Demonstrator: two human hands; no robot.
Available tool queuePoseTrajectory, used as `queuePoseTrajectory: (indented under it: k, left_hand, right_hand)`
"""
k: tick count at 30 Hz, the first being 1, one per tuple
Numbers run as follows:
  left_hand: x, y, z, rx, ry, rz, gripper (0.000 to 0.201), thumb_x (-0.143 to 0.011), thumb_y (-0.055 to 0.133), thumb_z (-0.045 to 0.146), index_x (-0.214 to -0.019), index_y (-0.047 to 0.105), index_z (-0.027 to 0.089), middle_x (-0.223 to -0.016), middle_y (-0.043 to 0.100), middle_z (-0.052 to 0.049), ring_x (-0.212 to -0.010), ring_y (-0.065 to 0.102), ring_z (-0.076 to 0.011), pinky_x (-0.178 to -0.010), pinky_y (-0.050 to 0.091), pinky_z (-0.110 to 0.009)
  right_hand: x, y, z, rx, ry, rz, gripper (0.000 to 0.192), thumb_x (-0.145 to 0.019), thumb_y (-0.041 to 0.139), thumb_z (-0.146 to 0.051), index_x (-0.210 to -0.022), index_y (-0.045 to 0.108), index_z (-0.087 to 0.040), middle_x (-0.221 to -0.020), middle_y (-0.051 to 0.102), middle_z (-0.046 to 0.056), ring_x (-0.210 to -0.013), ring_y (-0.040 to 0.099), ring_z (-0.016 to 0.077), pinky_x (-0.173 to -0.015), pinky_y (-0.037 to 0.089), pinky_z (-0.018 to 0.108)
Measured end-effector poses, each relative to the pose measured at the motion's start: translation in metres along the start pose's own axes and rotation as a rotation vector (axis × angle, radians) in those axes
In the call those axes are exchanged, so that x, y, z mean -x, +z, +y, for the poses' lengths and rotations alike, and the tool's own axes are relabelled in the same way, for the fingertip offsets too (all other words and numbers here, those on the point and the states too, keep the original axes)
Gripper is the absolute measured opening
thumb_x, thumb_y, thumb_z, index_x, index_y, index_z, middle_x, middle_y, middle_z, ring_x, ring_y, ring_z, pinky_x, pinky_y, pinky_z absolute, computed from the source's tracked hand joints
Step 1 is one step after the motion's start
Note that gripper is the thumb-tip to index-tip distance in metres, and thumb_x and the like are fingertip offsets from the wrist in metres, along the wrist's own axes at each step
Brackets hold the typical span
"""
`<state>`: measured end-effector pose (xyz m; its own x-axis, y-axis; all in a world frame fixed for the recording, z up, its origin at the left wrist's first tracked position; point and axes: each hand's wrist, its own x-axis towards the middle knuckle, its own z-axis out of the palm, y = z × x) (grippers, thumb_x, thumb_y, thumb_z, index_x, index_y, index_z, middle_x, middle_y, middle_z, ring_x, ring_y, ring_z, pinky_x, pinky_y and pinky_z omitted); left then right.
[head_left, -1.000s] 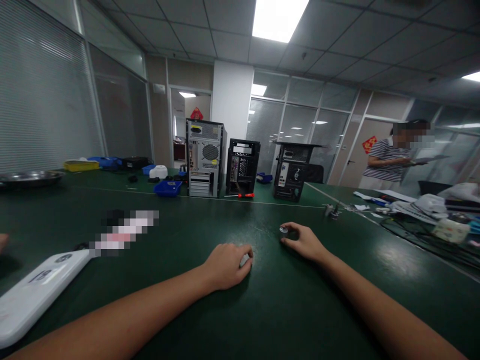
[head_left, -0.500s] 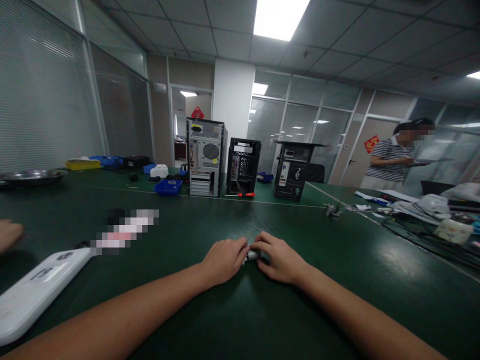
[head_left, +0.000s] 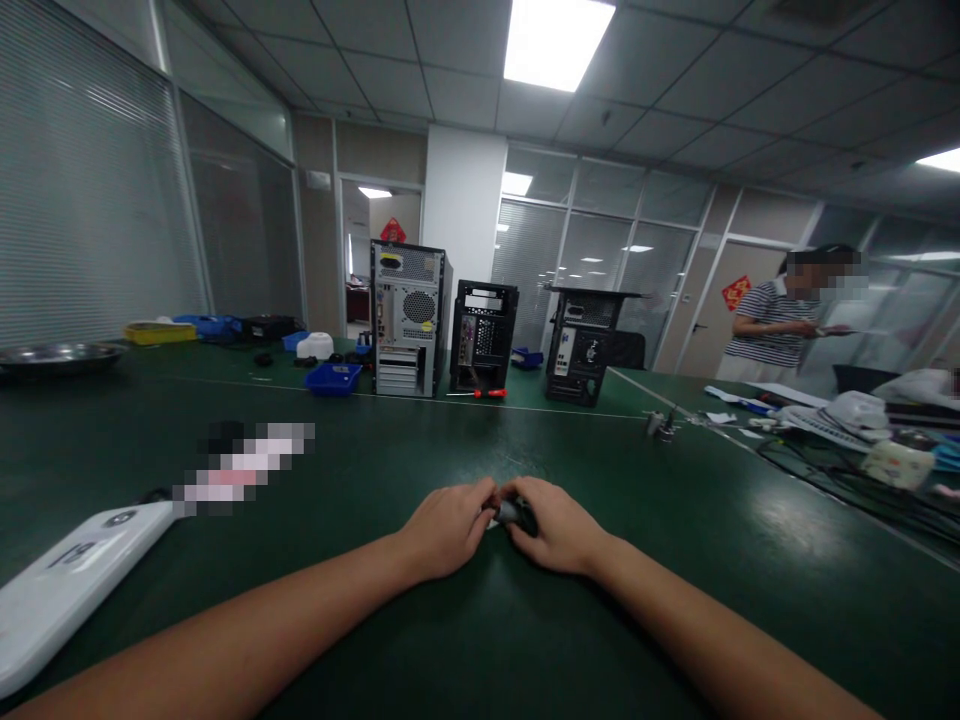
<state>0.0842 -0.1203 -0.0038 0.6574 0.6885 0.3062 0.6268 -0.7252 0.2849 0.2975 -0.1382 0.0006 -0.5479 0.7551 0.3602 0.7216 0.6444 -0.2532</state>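
Observation:
Both hands meet low over the green table (head_left: 480, 630). Between them is a small, roughly cylindrical object (head_left: 508, 512), grey with a dark end, mostly covered by fingers. My right hand (head_left: 556, 525) is curled round its dark end. The fingertips of my left hand (head_left: 448, 528) are pinched together at its lighter end. A bit of something pale shows under the left fingertips, too small to name. What kind of object it is cannot be made out.
Three computer cases (head_left: 409, 320) stand across the table, with a red-handled screwdriver (head_left: 489, 394) before the middle one. A blue tray (head_left: 333, 378) is left of them. A white numbered board (head_left: 82, 590) lies at left. Cables (head_left: 825, 480) clutter the right; a person (head_left: 772, 325) stands beyond.
Another person's hand at the left edge has gone from view. My fingers have shifted slightly on the small object, and my hands are closer together. The view has tilted a little.

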Motion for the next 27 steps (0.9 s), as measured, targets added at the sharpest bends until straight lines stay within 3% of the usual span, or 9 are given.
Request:
queuePoseTrajectory:
  k: [5,9,15,21,27]
  left_hand:
    - [0.002,0.000,0.002,-0.022,0.042,0.001,0.014,-0.097,0.041,0.030,-0.107,0.047,0.021,-0.101,0.066,-0.005,-0.091,0.063,-0.0205,-0.078,0.047,-0.031]
    - [0.001,0.001,0.002,-0.037,0.027,0.033,0.013,-0.098,0.040,0.029,-0.104,0.046,0.021,-0.098,0.066,-0.006,-0.088,0.063,-0.0200,-0.076,0.047,-0.031]
    - [0.000,0.003,0.000,0.012,-0.048,0.149,0.019,-0.096,0.039,0.025,-0.114,0.045,0.021,-0.084,0.064,-0.002,-0.078,0.063,-0.0195,-0.070,0.045,-0.031]
    - [-0.001,0.006,-0.004,0.096,-0.064,0.162,0.041,-0.091,0.047,0.025,-0.132,0.040,0.023,-0.099,0.069,-0.004,-0.094,0.064,-0.0208,-0.083,0.047,-0.033]
    - [0.002,0.001,-0.001,0.146,-0.018,0.125,0.057,-0.089,0.052,0.023,-0.142,0.033,0.026,-0.103,0.069,-0.003,-0.101,0.062,-0.0221,-0.090,0.046,-0.037]
  right_hand:
    - [-0.002,0.002,-0.006,-0.036,-0.011,-0.006,0.031,-0.083,0.065,-0.034,-0.109,0.053,-0.022,-0.104,0.065,0.005,-0.096,0.059,0.0201,-0.086,0.045,0.036]
    - [-0.002,0.002,-0.004,0.025,-0.052,-0.005,0.032,-0.088,0.059,-0.030,-0.119,0.052,-0.023,-0.111,0.065,0.006,-0.098,0.058,0.0214,-0.088,0.045,0.038]
    - [0.000,0.002,0.004,-0.017,-0.008,0.195,0.036,-0.094,0.037,-0.017,-0.130,0.044,-0.021,-0.116,0.058,0.010,-0.103,0.055,0.0200,-0.092,0.044,0.039]
    - [0.000,0.004,-0.005,0.047,-0.099,0.181,0.029,-0.082,0.053,-0.017,-0.111,0.050,-0.021,-0.099,0.059,0.006,-0.093,0.053,0.0206,-0.086,0.042,0.039]
    - [-0.006,0.015,-0.014,0.181,-0.197,0.115,0.019,-0.087,0.057,-0.023,-0.105,0.052,-0.022,-0.097,0.064,0.005,-0.091,0.056,0.0203,-0.084,0.039,0.038]
